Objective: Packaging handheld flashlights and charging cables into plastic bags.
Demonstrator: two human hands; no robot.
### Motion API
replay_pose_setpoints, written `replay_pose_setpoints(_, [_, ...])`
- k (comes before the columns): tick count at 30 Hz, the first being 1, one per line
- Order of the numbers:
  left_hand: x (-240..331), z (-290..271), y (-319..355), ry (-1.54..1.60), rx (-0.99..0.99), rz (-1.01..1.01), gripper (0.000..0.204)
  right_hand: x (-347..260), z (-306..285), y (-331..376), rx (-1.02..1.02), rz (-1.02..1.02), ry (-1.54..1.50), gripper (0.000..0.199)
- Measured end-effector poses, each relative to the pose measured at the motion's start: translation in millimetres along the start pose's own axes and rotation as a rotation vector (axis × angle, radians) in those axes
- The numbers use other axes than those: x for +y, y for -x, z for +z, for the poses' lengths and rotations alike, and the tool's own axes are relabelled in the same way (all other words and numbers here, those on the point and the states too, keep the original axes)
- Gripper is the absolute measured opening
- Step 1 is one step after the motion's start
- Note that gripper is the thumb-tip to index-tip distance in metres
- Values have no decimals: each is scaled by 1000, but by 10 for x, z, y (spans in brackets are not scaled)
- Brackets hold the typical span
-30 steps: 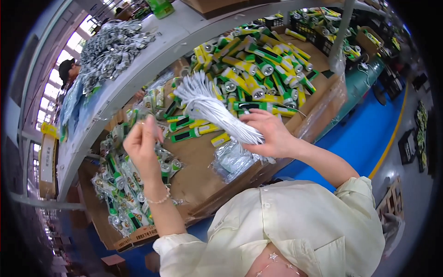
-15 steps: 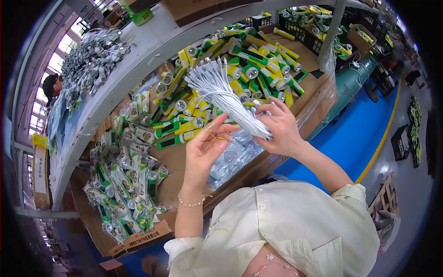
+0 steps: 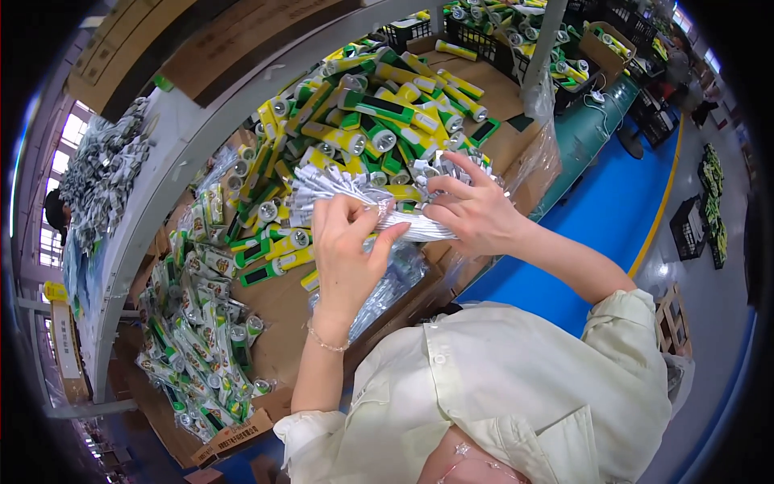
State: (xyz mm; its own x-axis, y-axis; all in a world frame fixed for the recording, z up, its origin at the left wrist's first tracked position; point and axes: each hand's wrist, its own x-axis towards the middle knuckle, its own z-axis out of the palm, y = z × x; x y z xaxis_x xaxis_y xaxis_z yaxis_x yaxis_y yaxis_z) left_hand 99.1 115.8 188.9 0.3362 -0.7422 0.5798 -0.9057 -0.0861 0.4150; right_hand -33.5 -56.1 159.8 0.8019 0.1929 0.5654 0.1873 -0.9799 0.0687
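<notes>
Both hands meet over the cardboard-covered surface (image 3: pixel 290 306), sharing a bundle of thin white straps (image 3: pixel 355 198). The bundle is pale and glossy, pinched tight at one end and fanned into many narrow strands toward the left. The right hand (image 3: pixel 476 214) grips the pinched end, fingers curled around it. The left hand (image 3: pixel 351 250) closes its thumb and fingertips on strands near the middle. Beneath lies a heap of yellow-and-green flashlights (image 3: pixel 363 121), with bagged flashlights (image 3: pixel 201 331) further left and a clear plastic packet (image 3: pixel 387 286) just under the left wrist.
</notes>
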Motion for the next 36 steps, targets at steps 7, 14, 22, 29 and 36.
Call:
replay_pose_setpoints(7, [22,133,-241,190,-301,-47,13,360,-97,116,-44,-145,-49,29])
replay_pose_setpoints(14, [56,192,-380,206,-458,-35,15,516,-229,66,-100,-303,-227,19])
replay_pose_setpoints(22, [-152,46,-542,407,-928,-72,18,442,-219,64,153,-488,-58,9])
replay_pose_setpoints(29, [-196,265,-131,1177,-1157,-488,17,279,-416,4,343,-240,-171,15])
replay_pose_setpoints(36, [73,808,527,1953,-266,-597,22,318,-113,76,245,269,-203,27])
